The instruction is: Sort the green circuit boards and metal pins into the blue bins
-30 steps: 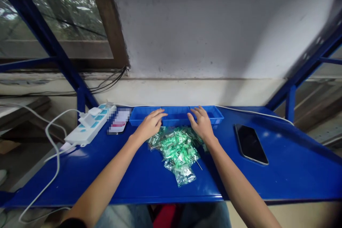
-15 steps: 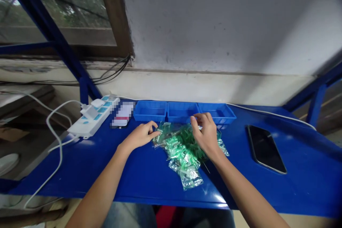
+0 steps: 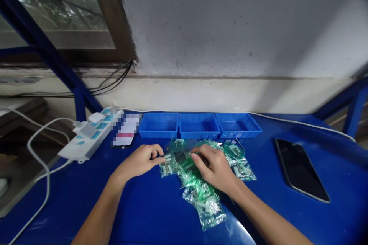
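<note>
Several small clear greenish plastic bags (image 3: 211,208) with white and metal pieces inside lie in a pile on the blue table. At the pile's left edge, my left hand (image 3: 145,160) pinches the edge of a bag (image 3: 168,166) between thumb and fingers. My right hand (image 3: 211,162) is over the middle of the pile, its fingers bent and thumb close to them; what lies between its fingertips is too small to tell. Behind the pile stand three blue trays in a row: left (image 3: 159,124), middle (image 3: 199,125) and right (image 3: 238,124).
A dark phone (image 3: 301,170) lies at the right. At the left are a white power strip (image 3: 90,136) with plugs and cables, and a partly blurred phone (image 3: 126,130). Blue frame posts stand at both sides, with a wall (image 3: 230,23) behind.
My right hand has moved down and left from in front of the trays onto the pile, nearer my left hand. The view has shifted slightly.
</note>
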The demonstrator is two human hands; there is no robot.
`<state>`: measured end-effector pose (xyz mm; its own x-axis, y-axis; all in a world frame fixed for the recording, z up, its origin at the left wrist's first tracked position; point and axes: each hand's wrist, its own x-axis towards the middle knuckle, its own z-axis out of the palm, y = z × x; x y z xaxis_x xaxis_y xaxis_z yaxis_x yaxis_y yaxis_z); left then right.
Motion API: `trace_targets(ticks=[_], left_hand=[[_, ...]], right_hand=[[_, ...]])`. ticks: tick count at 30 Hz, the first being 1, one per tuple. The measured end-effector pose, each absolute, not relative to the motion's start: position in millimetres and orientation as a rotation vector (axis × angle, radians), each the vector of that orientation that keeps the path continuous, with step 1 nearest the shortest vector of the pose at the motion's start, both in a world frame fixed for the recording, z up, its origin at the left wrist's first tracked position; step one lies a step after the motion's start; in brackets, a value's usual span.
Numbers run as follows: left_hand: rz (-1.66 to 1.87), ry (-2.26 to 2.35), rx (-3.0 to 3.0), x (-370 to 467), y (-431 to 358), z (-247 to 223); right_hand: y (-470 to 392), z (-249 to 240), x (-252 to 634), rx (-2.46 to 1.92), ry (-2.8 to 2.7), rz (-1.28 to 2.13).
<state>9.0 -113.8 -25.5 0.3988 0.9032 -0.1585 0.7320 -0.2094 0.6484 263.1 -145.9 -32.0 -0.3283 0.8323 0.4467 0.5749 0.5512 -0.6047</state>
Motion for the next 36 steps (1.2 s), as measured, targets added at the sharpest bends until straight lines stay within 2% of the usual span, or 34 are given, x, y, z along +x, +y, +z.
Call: trace_targets(ticks=[3, 6, 9, 12, 15, 18, 27, 31, 34, 36], left_hand=[[0.437, 1.358, 1.977, 10, -117, -16], [0.871, 1.484, 2.010, 19, -124, -10], [1.244, 1.480, 2.189, 39, -133, -14], [1.110, 1.170, 2.437, 60, -141, -23], [0.968, 1.052, 2.535, 73, -145, -30], [0.928, 1.051, 2.491, 75, -144, -33], [1.012, 1.082, 1.744, 61, -134, -37], [1.136, 1.224, 2.022, 54, -126, -26], [1.486, 1.573, 2.255, 41, -105, -10], [1.498, 1.780, 2.378, 34, -91, -1]], right_hand=[[-144, -29, 263, -1.157, -2.010, 0.424], [-145, -23, 258, -1.184, -1.952, 0.512], [-148, -18, 250, -1.152, -1.864, 0.787], [-149, -18, 246, -1.167, -1.746, 0.979], [-147, -23, 246, -1.248, -1.718, 0.979], [-146, -29, 246, -1.244, -1.731, 0.886], [-151, -42, 248, -0.817, -2.035, 0.045], [-148, -43, 251, -0.877, -2.064, -0.034], [-148, -38, 255, -0.933, -2.018, 0.013], [-147, -34, 258, -0.974, -1.963, 0.040]])
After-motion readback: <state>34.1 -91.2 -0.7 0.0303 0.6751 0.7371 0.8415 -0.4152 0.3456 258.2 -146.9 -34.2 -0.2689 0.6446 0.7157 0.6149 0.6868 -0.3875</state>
